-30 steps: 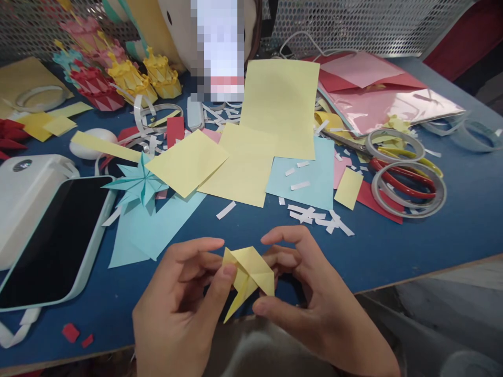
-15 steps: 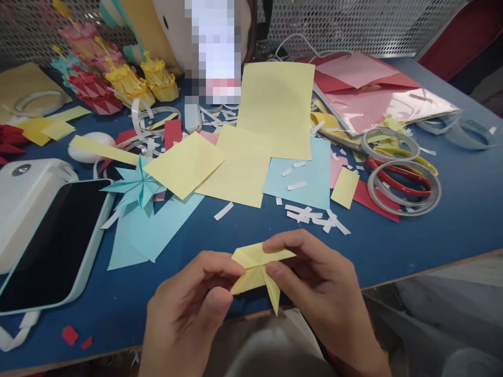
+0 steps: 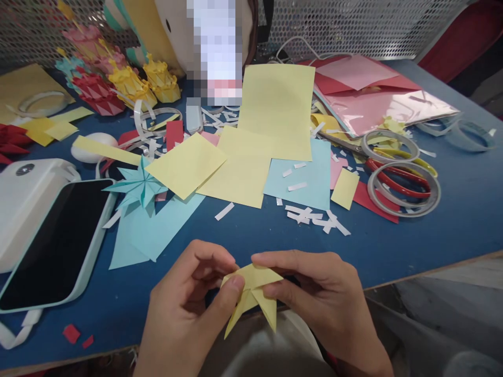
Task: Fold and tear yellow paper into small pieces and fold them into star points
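Between both hands, just over the table's front edge, is a folded piece of yellow paper (image 3: 251,278) with a flat top and two pointed legs hanging down. My left hand (image 3: 192,303) pinches its left side, thumb in front and fingers behind. On the other side, my right hand (image 3: 314,293) grips the paper between thumb and forefinger, the forefinger lying along the top edge. Beyond the hands lie white paper strips (image 3: 301,214), a light blue sheet (image 3: 314,175) and yellow sheets (image 3: 243,178).
A blue folded paper star (image 3: 142,184) and a phone (image 3: 58,246) lie on the left. To the right are scissors with red and yellow handles (image 3: 401,179) and a tape roll (image 3: 432,201). Folded paper cakes (image 3: 98,94) stand at the back left, before a metal mesh (image 3: 353,31).
The folded paper has come slightly lower and nearer to me. My left thumb now presses on its front, and a second pointed leg shows on the left side.
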Action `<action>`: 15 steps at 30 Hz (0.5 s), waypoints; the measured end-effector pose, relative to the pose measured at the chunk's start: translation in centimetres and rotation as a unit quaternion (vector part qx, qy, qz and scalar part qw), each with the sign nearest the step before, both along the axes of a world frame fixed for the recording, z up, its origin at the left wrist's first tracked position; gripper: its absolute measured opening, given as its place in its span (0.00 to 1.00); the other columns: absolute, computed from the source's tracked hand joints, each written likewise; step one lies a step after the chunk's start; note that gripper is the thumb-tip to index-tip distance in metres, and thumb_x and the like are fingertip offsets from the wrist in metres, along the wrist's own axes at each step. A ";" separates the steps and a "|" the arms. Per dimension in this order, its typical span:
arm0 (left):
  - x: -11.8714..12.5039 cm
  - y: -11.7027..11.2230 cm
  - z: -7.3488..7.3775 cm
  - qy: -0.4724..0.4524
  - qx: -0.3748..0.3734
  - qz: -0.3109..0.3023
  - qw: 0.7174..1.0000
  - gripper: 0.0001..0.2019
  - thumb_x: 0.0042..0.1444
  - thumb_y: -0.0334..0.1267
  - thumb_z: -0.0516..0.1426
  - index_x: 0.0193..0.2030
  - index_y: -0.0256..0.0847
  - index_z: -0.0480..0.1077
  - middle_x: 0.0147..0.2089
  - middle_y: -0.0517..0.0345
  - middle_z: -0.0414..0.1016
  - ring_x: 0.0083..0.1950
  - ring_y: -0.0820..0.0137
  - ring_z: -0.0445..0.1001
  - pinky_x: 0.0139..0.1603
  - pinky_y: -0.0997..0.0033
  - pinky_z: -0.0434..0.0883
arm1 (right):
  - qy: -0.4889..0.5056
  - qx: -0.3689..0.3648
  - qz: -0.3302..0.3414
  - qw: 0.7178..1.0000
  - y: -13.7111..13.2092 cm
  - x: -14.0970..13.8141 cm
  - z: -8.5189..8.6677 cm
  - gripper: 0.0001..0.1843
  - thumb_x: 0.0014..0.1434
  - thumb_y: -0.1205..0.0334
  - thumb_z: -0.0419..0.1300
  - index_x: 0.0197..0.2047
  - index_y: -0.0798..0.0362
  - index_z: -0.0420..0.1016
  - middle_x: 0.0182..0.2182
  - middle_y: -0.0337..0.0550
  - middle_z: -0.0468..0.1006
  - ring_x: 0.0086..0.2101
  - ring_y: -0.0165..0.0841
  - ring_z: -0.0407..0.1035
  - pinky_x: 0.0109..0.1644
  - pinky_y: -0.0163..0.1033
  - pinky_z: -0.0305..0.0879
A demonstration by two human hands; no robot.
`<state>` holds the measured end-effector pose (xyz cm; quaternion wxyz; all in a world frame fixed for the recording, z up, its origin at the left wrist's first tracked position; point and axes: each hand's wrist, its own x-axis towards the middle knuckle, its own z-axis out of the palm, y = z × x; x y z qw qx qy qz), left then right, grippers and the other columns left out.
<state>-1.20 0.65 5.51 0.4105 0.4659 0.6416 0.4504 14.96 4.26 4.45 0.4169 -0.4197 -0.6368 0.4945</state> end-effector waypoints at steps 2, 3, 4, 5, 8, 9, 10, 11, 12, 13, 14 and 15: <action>-0.1 0.1 0.0 0.005 0.007 0.002 1.000 0.06 0.52 0.34 0.61 0.32 0.51 0.70 0.26 0.74 0.76 0.25 0.81 0.76 0.25 0.91 0.70 | 0.000 -0.001 0.002 1.000 -0.1 0.0 0.0 0.16 0.54 0.74 0.65 0.41 0.45 0.84 0.30 0.34 0.85 0.25 0.27 0.77 0.29 0.26 0.73; -0.1 0.1 0.0 0.006 0.010 0.001 1.000 0.07 0.52 0.33 0.61 0.33 0.52 0.71 0.26 0.74 0.76 0.26 0.81 0.77 0.26 0.92 0.71 | -0.005 0.000 -0.004 1.000 -0.1 0.0 0.1 0.16 0.55 0.74 0.64 0.41 0.45 0.84 0.30 0.34 0.85 0.25 0.28 0.77 0.30 0.26 0.73; -0.1 0.2 -0.1 0.010 0.021 0.004 1.000 0.07 0.52 0.33 0.61 0.34 0.53 0.71 0.26 0.75 0.77 0.26 0.82 0.77 0.27 0.93 0.70 | -0.015 0.006 -0.015 1.000 -0.2 -0.1 0.1 0.16 0.55 0.74 0.62 0.41 0.46 0.84 0.30 0.34 0.85 0.24 0.27 0.77 0.30 0.27 0.74; 0.0 0.3 -0.1 0.015 0.023 -0.002 1.000 0.08 0.51 0.33 0.61 0.34 0.53 0.72 0.26 0.75 0.77 0.26 0.82 0.78 0.28 0.94 0.71 | -0.028 0.017 -0.029 0.999 -0.2 -0.3 0.2 0.15 0.55 0.74 0.61 0.40 0.47 0.85 0.29 0.35 0.85 0.22 0.27 0.76 0.29 0.28 0.74; 0.7 0.5 -0.1 0.013 0.013 0.010 1.000 0.09 0.51 0.32 0.61 0.34 0.55 0.72 0.27 0.78 0.78 0.27 0.84 0.78 0.30 0.95 0.70 | -0.072 0.059 -0.071 0.993 -0.4 -0.7 0.4 0.13 0.55 0.73 0.60 0.37 0.50 0.84 0.27 0.35 0.84 0.18 0.25 0.72 0.24 0.27 0.71; 1.0 0.4 -0.1 0.010 0.007 0.025 1.000 0.09 0.51 0.32 0.61 0.34 0.56 0.72 0.27 0.79 0.79 0.27 0.84 0.78 0.31 0.95 0.70 | -0.084 0.071 -0.082 0.991 -0.4 -0.9 0.5 0.13 0.54 0.73 0.59 0.35 0.50 0.83 0.27 0.35 0.84 0.18 0.24 0.72 0.23 0.26 0.70; 1.3 0.4 0.0 0.010 0.005 0.041 0.999 0.09 0.51 0.33 0.61 0.35 0.56 0.72 0.27 0.80 0.79 0.27 0.85 0.77 0.32 0.96 0.70 | -0.093 0.081 -0.094 0.988 -0.5 -1.1 0.5 0.12 0.54 0.74 0.59 0.34 0.51 0.82 0.27 0.35 0.84 0.19 0.24 0.72 0.22 0.25 0.69; 1.6 0.3 0.1 0.015 0.003 0.053 0.998 0.09 0.51 0.34 0.61 0.34 0.57 0.72 0.26 0.80 0.78 0.27 0.85 0.77 0.31 0.96 0.70 | -0.100 0.088 -0.106 0.985 -0.5 -1.2 0.5 0.12 0.53 0.75 0.58 0.32 0.51 0.81 0.27 0.35 0.84 0.20 0.24 0.73 0.23 0.25 0.68; 1.8 0.2 0.1 0.023 0.004 0.060 0.998 0.08 0.52 0.35 0.61 0.34 0.57 0.72 0.26 0.81 0.78 0.27 0.84 0.77 0.31 0.95 0.70 | -0.105 0.095 -0.118 0.983 -0.6 -1.4 0.5 0.12 0.53 0.75 0.58 0.31 0.50 0.80 0.27 0.34 0.84 0.22 0.25 0.75 0.24 0.24 0.69; 1.9 0.0 0.2 0.031 0.003 0.060 0.998 0.08 0.52 0.36 0.61 0.34 0.58 0.72 0.26 0.81 0.78 0.27 0.84 0.77 0.30 0.95 0.70 | -0.106 0.102 -0.129 0.981 -0.6 -1.5 0.4 0.12 0.52 0.76 0.58 0.30 0.50 0.79 0.27 0.34 0.84 0.23 0.25 0.76 0.25 0.24 0.70; 2.0 -0.1 0.2 0.038 0.002 0.059 0.997 0.07 0.52 0.37 0.62 0.34 0.58 0.72 0.26 0.81 0.78 0.27 0.83 0.77 0.29 0.93 0.70 | -0.107 0.108 -0.140 0.978 -0.7 -1.6 0.3 0.12 0.52 0.76 0.59 0.30 0.49 0.77 0.27 0.33 0.84 0.25 0.26 0.77 0.27 0.24 0.71; 2.0 -0.1 0.2 0.044 0.002 0.059 0.997 0.07 0.51 0.38 0.62 0.34 0.58 0.72 0.26 0.81 0.78 0.27 0.82 0.78 0.29 0.92 0.71 | -0.108 0.113 -0.148 0.977 -0.8 -1.8 0.2 0.11 0.53 0.76 0.59 0.30 0.49 0.76 0.27 0.33 0.84 0.26 0.26 0.78 0.28 0.24 0.72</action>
